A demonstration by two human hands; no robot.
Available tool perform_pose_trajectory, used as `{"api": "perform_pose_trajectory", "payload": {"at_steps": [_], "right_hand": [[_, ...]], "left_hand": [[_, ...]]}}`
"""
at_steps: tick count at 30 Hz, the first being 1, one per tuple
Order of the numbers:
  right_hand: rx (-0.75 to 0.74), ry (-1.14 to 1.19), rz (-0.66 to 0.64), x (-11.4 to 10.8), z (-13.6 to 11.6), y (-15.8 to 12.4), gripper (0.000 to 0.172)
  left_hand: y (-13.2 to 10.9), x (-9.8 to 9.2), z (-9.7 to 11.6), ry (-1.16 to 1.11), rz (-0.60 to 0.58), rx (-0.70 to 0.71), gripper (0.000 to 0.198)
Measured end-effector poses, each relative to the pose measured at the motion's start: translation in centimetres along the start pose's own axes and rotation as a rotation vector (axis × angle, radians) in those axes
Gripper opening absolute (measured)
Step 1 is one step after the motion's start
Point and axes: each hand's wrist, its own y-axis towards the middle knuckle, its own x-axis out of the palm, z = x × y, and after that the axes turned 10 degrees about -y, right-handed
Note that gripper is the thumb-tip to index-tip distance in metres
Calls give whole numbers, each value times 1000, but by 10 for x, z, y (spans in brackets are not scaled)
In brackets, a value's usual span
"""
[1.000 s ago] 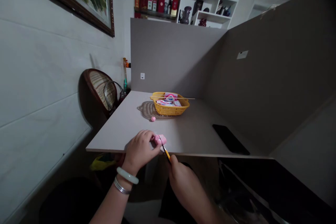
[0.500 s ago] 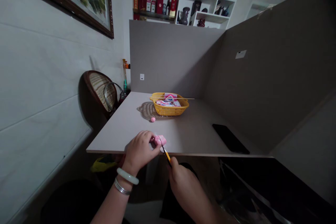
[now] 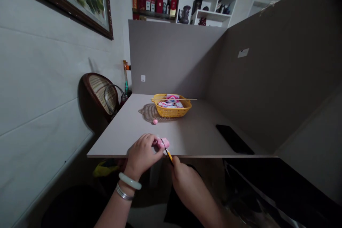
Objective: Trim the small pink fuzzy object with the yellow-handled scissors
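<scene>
At the table's front edge my left hand (image 3: 143, 155) is closed with thumb and fingers around the left side of a soft-looking pink lump (image 3: 165, 143), much like modelling clay. A bangle and bracelets circle that wrist. My right hand (image 3: 184, 178) grips a slim tool (image 3: 169, 155) with a yellow and black handle. Its thin dark tip lies against the pink lump; whether it cuts in, I cannot tell. Something small and white shows under the lump, partly hidden. Farther back on the table sits a small pink ball (image 3: 155, 122), apart from both hands.
Behind the ball stands a yellow basket (image 3: 173, 112) holding printed packets, with a thin stick (image 3: 187, 99) across its rim. A flat black object (image 3: 234, 139) lies at the table's right. Grey panels (image 3: 171, 57) rise at the back and right.
The tool's tip has shifted slightly over the pink lump, and the right hand has tilted a little. The left hand keeps its hold. The whole view has moved slightly.
</scene>
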Motion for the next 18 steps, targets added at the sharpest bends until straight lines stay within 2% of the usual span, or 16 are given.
{"api": "perform_pose_trajectory", "payload": {"at_steps": [4,11,18], "right_hand": [[-15,-13,7,-4,-5,8,22],[12,52,-71,9,10,-22,24],[-21,-6,17,-7,-6,8,23]], "left_hand": [[0,0,-1,27,4,-8,5],[-1,2,-1,35,1,-26,10],[0,0,-1,34,-9,-41,8]]}}
